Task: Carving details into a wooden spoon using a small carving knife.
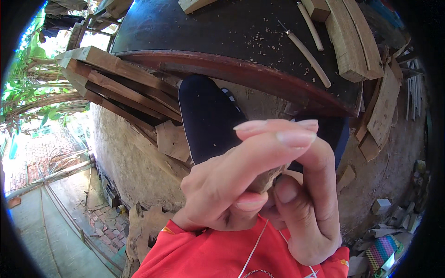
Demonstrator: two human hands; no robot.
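Pinching the wood piece [265, 180] in the left hand [218, 190], near the shirt [194, 255]; curling the right hand [308, 211] beside it, with a grip too hidden to tell. Could drop it through too loose a pinch.

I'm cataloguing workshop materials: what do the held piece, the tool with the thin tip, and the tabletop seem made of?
Held piece: probably unfinished wood, being matte tan-brown; fingers cover most of it.
Tool: pale, smooth handle, likely wood; the slender grey tip looks like metal.
Tabletop: dark and smooth with a reddish-brown edge, perhaps painted or varnished wood.
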